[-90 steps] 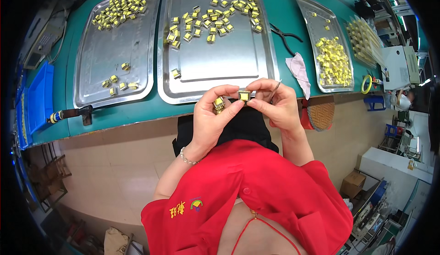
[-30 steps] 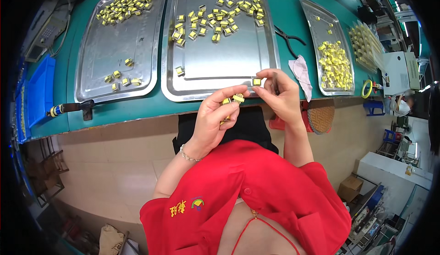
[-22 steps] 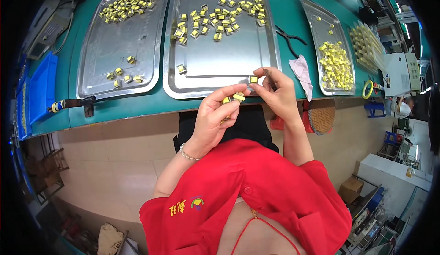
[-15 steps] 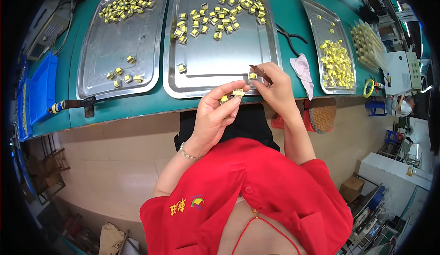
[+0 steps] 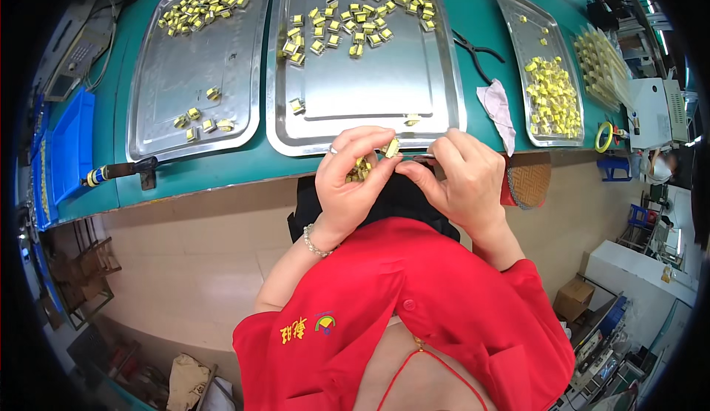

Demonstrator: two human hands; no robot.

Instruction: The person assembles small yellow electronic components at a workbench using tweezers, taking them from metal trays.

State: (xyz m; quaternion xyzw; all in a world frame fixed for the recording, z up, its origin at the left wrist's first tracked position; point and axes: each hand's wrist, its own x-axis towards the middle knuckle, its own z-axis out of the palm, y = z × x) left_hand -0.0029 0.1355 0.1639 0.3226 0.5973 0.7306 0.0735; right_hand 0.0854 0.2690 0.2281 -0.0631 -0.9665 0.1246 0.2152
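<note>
Gripping a tool (image 5: 421, 157), right hand (image 5: 471, 180) has released one component (image 5: 412, 120); left hand (image 5: 345, 188) pinches another (image 5: 392, 147).

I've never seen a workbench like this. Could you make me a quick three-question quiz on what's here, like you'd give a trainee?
1. Which has several yellow parts clustered inside its curled fingers?
A) the left hand
B) the right hand
C) neither

2. True or false: the black-handled pliers lie between the middle metal tray and the right metal tray.

3. Fill in the colour: the bin to the left of the left metal tray is ____.

Key: 1. A; 2. true; 3. blue.
</note>
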